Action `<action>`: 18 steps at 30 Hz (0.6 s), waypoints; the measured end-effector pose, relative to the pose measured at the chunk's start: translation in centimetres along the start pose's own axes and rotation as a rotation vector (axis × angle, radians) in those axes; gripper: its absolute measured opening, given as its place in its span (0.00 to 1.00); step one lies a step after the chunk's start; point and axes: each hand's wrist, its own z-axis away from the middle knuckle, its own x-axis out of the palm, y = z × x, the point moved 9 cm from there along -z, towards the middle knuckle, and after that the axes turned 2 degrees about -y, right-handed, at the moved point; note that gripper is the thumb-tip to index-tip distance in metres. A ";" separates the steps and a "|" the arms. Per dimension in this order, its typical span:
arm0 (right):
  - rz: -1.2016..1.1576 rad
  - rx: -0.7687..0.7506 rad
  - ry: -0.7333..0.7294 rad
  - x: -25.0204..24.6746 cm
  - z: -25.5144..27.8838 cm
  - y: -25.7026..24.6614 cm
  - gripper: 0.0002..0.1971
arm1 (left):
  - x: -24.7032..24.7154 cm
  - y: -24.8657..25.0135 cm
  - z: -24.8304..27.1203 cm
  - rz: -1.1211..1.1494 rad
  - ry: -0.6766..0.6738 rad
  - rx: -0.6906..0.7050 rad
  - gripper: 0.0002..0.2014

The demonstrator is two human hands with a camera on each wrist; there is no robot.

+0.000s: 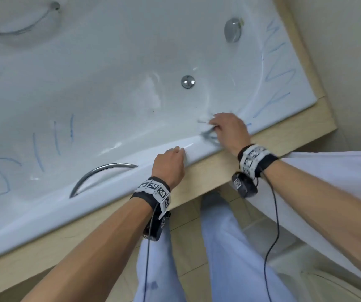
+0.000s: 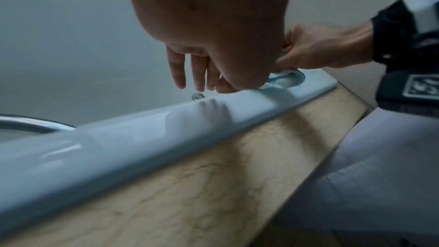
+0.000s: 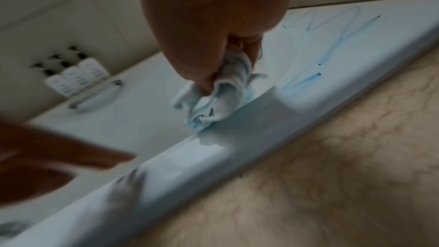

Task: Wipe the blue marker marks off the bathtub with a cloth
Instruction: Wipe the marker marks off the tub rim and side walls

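A white bathtub (image 1: 109, 62) fills the head view. Blue marker marks (image 1: 277, 68) zigzag over its right end ledge, and more blue strokes (image 1: 37, 149) run down the inner wall at the left. My right hand (image 1: 229, 129) grips a crumpled white cloth (image 3: 213, 100) stained blue and presses it on the near rim by the corner, next to a short blue mark (image 3: 301, 82). My left hand (image 1: 171, 162) rests on the near rim (image 2: 142, 134) with straight fingers (image 2: 178, 70) pointing into the tub, holding nothing.
A chrome grab handle (image 1: 101, 173) sits inside the near wall, another handle (image 1: 22, 22) on the far wall. The drain (image 1: 188, 81) and overflow knob (image 1: 233, 29) are near the right end. A beige marble surround (image 1: 218, 171) edges the tub. Small bottles (image 3: 76, 78) stand by the far wall.
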 end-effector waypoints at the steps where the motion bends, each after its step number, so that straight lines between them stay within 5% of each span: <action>1: -0.024 -0.112 0.036 -0.1 1.4 -0.4 0.14 | 0.4 1.4 -0.7 0.013 0.011 0.007 0.17; 4: 0.008 -0.314 -0.004 2.8 5.4 1.7 0.26 | 1.8 4.5 -2.0 0.016 0.038 0.012 0.22; 9: 0.046 -0.448 0.058 3.1 5.5 7.7 0.30 | 3.2 6.3 -3.9 -0.010 -0.029 -0.017 0.32; 18: -0.068 -0.177 0.219 -7.3 0.0 21.7 0.20 | 1.4 9.8 -7.1 0.002 -0.039 -0.048 0.35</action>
